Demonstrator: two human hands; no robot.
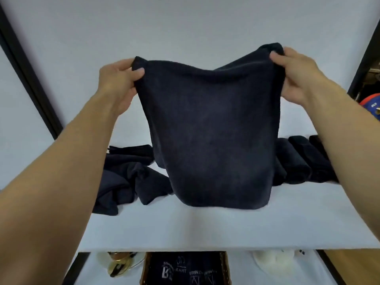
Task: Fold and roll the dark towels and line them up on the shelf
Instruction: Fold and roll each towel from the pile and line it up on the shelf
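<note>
A dark navy towel [207, 128] hangs folded in front of me, its lower fold just above the white shelf [185, 227]. My left hand [119, 83] pinches its upper left corner and my right hand [294, 73] pinches the upper right corner. Rolled dark towels [302, 161] lie side by side on the shelf at the right, partly behind the held towel and my right forearm. A heap of loose dark towels [127, 177] lies on the shelf at the left.
White walls close the shelf at the back and sides, with black frame posts [26, 75] at left and right. Below the shelf edge sit a box of dark printed cloth [185, 270], a glass item [119, 264] and a white soft object [273, 262].
</note>
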